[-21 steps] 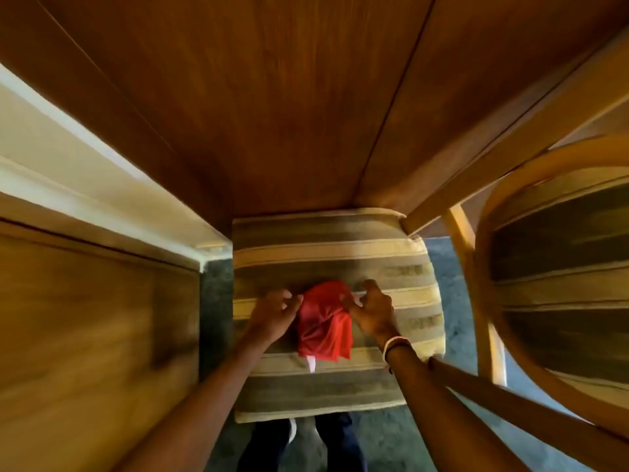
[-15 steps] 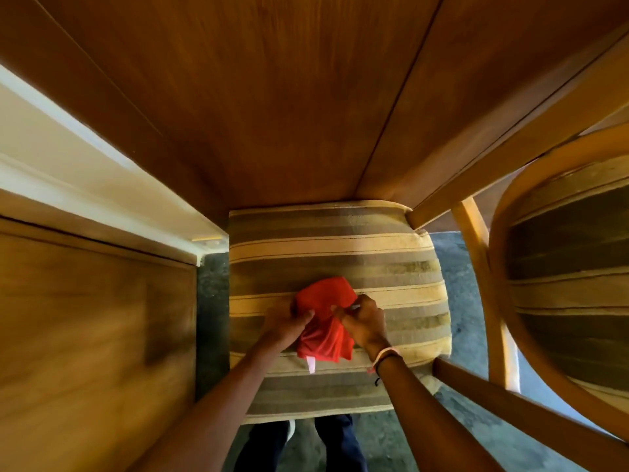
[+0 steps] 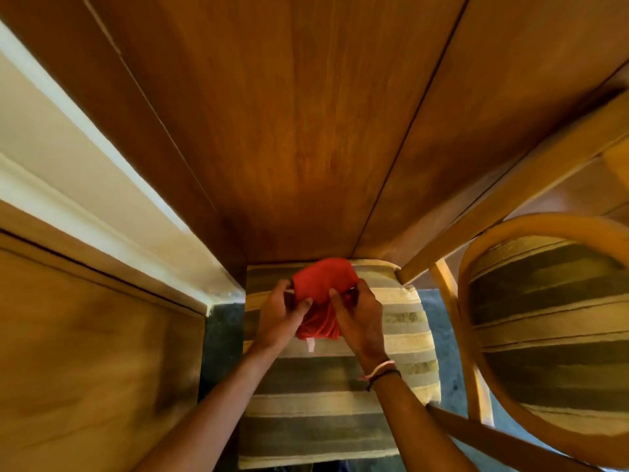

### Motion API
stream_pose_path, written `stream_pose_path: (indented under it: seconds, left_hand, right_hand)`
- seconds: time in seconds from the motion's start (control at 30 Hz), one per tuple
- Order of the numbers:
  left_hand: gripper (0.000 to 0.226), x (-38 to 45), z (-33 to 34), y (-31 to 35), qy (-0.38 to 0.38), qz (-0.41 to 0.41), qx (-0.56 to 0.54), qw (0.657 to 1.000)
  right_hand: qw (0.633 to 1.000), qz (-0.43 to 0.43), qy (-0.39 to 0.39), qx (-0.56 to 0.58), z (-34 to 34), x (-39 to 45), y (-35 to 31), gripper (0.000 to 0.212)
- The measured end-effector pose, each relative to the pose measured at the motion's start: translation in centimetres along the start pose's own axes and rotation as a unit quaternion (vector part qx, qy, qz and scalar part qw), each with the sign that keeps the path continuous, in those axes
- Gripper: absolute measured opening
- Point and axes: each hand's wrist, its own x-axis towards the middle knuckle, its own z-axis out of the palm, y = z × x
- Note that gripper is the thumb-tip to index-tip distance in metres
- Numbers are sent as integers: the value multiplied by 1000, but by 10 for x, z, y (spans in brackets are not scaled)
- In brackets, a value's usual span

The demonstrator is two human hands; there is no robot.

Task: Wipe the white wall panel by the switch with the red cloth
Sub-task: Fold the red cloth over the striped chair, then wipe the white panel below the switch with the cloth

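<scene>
Crumpled red cloth (image 3: 321,298) at frame centre, held up over striped olive-and-cream seat cushion (image 3: 340,403). Left hand (image 3: 282,318) pinches cloth's left edge, thumb on front. Right hand (image 3: 360,318) clamped on cloth's right side, fingers curled in; pink and dark bands on that wrist. Small white tag hangs below cloth. Brown wooden panel (image 3: 289,131) fills upper frame. White moulded trim (image 3: 85,185) runs along left. Second striped chair with curved wooden frame (image 3: 551,328) at right.

No readable text anywhere; small white tag (image 3: 310,345) on red cloth (image 3: 323,291) illegible.
</scene>
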Motion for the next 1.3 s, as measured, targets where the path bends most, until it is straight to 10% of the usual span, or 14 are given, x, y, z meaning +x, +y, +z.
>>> stream_pose_path:
  seconds: [0.27,0.57,1.1,1.3]
  left_hand:
    - [32,-32,-75,163,129,189,8,973]
    - [30,-101,-184,329,303,359,-7,883]
    - [31,-166,-338,447,286,480,-76,826]
    - [36,-155,-386,481,533,476,38,699]
  right_hand:
    - [973,-209,75,56,-69,-16,-171,11]
    - [907,-398,60,127,-112,-66,-373,21]
    - [823,-491,-124,258,-115,-105,-580,17]
    - [820,-492,-73,284,-82,-115,-643,18]
